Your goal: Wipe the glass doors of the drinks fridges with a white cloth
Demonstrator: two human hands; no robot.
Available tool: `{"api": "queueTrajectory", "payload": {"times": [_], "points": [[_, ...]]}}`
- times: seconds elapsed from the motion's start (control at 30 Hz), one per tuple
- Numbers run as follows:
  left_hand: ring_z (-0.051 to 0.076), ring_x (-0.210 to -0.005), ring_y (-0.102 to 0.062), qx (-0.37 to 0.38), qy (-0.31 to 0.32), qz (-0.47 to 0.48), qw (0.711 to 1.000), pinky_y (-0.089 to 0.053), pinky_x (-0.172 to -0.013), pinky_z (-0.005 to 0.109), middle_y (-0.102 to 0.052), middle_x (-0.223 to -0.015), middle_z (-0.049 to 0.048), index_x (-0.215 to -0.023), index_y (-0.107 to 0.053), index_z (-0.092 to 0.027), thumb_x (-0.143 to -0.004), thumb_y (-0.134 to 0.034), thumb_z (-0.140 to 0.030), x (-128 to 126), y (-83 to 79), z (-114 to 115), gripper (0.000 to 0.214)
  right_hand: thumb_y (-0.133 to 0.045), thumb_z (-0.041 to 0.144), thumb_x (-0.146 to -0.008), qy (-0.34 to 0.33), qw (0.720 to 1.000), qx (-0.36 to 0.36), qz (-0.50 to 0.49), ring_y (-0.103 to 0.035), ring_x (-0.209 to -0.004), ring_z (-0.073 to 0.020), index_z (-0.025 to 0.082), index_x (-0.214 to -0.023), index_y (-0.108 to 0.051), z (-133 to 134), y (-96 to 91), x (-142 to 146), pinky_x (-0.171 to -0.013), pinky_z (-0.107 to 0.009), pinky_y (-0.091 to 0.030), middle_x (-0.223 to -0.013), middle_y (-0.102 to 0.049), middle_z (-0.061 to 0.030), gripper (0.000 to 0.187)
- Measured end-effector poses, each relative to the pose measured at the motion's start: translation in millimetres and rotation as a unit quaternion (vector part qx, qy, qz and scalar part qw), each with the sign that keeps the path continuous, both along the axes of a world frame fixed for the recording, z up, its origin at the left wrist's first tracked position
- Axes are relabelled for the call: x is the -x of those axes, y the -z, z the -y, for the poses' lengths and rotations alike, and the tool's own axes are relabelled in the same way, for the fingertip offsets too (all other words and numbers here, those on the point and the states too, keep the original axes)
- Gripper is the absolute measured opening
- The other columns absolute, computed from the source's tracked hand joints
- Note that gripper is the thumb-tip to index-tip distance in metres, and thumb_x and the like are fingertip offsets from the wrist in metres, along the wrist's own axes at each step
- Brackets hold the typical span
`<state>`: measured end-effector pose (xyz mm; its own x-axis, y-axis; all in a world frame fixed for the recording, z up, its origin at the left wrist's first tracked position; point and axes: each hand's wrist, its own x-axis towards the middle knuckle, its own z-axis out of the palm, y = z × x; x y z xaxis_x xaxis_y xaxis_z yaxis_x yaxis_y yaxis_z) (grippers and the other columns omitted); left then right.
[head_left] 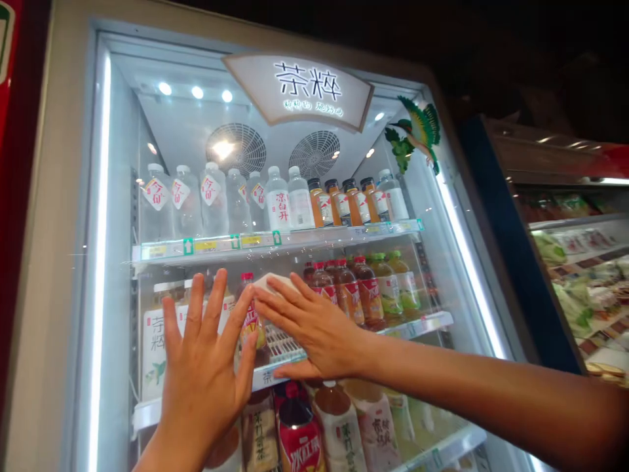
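A glass-door drinks cooler [113, 196] fills the view. My left hand [204, 364] lies flat against the glass with its fingers spread, over the second shelf at the left. My right hand [307, 324] reaches in from the right, fingers stretched out, and presses a white cloth [272, 283] against the glass. Behind the glass stand clear water bottles [213, 200] on the top shelf, orange drink bottles [339, 202] beside them, and brown and green tea bottles [368, 288] on the second shelf.
A sign with white characters [307, 88] and a bird sticker [417, 131] sit at the top of the door. An open chilled case with packaged vegetables [584, 275] stands to the right. Larger bottles [339, 426] fill the lower shelf.
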<state>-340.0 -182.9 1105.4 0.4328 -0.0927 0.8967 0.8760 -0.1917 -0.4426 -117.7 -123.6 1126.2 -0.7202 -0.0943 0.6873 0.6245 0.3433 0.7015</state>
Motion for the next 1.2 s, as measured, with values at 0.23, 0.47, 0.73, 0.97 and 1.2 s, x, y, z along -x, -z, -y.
{"api": "queueTrajectory", "payload": {"times": [0.23, 0.47, 0.73, 0.97, 1.2], "points": [[0.031, -0.162, -0.010, -0.011, -0.005, 0.000, 1.000, -0.001, -0.130, 0.059, -0.018, -0.175, 0.0040, -0.161, -0.030, -0.032, -0.102, -0.050, -0.038, -40.6, -26.4, -9.6, 0.063, -0.028, 0.077, -0.098, 0.032, 0.991, 0.004, -0.132, 0.005, -0.162, -0.0310, 0.007, -0.165, -0.008, -14.4, -41.0, -49.4, -0.132, -0.057, -0.008, -0.175, -0.008, -0.0137, 0.099], [0.029, -0.162, -0.008, -0.003, -0.007, -0.034, 0.999, 0.001, -0.130, 0.059, -0.025, -0.172, 0.0089, -0.159, -0.037, -0.030, -0.101, -0.049, -0.041, -102.3, -36.3, -19.9, 0.060, -0.028, 0.078, -0.097, 0.047, 0.993, 0.010, -0.109, 0.006, -0.163, -0.0265, 0.011, -0.166, -0.005, -30.3, -33.1, -118.6, -0.133, -0.053, -0.007, -0.176, -0.008, -0.0109, 0.098], [0.031, -0.161, -0.014, -0.016, 0.004, -0.039, 0.999, -0.001, -0.130, 0.059, -0.027, -0.171, 0.0089, -0.155, -0.044, -0.028, -0.100, -0.050, -0.045, -195.5, -39.9, -49.2, 0.059, -0.038, 0.076, -0.096, -0.008, 0.996, -0.003, -0.084, 0.004, -0.163, -0.0294, 0.011, -0.165, 0.008, -56.0, -4.1, -208.7, -0.132, -0.057, -0.013, -0.175, -0.011, -0.0132, 0.105], [0.031, -0.161, -0.014, -0.007, 0.009, -0.038, 0.999, -0.005, -0.130, 0.062, -0.028, -0.171, 0.0090, -0.155, -0.044, -0.029, -0.098, -0.052, -0.048, -269.8, -32.0, -70.7, 0.061, -0.033, 0.074, -0.098, -0.038, 0.973, 0.032, -0.226, -0.001, -0.162, -0.0320, 0.023, -0.163, 0.022, -80.4, -21.8, -272.1, -0.131, -0.063, -0.013, -0.175, -0.006, -0.0118, 0.099], [0.032, -0.161, -0.015, -0.028, -0.036, -0.064, 0.997, -0.012, -0.129, 0.066, -0.030, -0.170, 0.0102, -0.155, -0.044, -0.027, -0.100, -0.049, -0.043, -304.8, -41.8, -82.1, 0.057, -0.038, 0.077, -0.096, -0.046, 0.987, 0.030, -0.148, -0.002, -0.162, -0.0309, 0.022, -0.165, 0.017, -91.3, -2.0, -319.4, -0.131, -0.061, -0.015, -0.175, -0.008, -0.0099, 0.104]]}}
